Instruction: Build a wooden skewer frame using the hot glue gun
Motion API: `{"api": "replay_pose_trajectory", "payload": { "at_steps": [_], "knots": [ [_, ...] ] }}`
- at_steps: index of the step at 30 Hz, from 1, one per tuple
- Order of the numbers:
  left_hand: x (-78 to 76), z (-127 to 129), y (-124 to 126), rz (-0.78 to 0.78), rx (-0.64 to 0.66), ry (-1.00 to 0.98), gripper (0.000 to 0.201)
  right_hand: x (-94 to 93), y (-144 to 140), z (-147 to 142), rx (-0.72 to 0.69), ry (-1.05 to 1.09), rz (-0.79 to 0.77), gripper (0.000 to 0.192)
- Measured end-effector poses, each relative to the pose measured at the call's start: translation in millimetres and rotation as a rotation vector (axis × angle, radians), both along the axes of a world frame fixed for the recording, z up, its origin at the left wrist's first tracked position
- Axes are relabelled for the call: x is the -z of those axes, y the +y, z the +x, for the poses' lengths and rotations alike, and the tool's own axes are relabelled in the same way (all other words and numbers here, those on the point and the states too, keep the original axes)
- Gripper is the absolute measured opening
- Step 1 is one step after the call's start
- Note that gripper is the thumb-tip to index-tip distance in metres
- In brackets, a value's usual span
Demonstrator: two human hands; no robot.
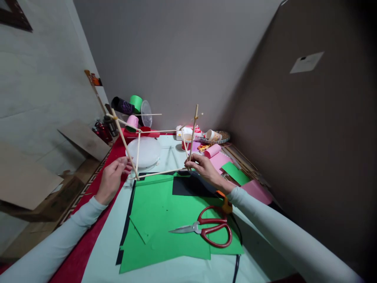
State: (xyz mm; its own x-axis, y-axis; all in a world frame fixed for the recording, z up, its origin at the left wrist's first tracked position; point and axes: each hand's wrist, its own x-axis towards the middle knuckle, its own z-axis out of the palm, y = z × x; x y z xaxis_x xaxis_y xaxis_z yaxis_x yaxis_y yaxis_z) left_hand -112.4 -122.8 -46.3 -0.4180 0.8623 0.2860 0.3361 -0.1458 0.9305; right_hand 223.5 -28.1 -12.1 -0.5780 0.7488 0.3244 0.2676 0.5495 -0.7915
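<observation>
A frame of thin wooden sticks [160, 173], joined at its corners, stands upright over the front part of the table. My left hand [113, 177] is at its left upright, fingers drawn together against the stick; the exact contact is partly hidden. My right hand [204, 168] pinches the lower end of the right upright between thumb and fingers. Yellowish bindings show near the tops of both uprights. Below the frame lie green sheets [165, 220] over black sheet material [188, 186]. Red-handled scissors [206, 228] rest on the green, blades pointing left.
A white round lid [144, 152] lies behind the frame. Farther back are a red paper cup [186, 142], a wicker tray [225, 136] and a green roll [136, 102]. Pink paper [256, 191] and an orange glue gun [226, 204] are at right. Grey walls enclose the table.
</observation>
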Motion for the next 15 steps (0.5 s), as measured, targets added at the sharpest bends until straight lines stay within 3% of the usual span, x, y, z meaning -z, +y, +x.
{"api": "replay_pose_trajectory", "payload": {
  "at_steps": [8, 15],
  "knots": [
    [1.9, 18, -7, -0.075, 0.065, 0.177, 0.054, 32.5, 21, 7, 0.040, -0.236, 0.004, 0.025],
    [3.9, 18, -8, -0.110, 0.083, 0.361, 0.046, 37.6, 21, 5, 0.066, -0.351, 0.026, 0.024]
  ]
}}
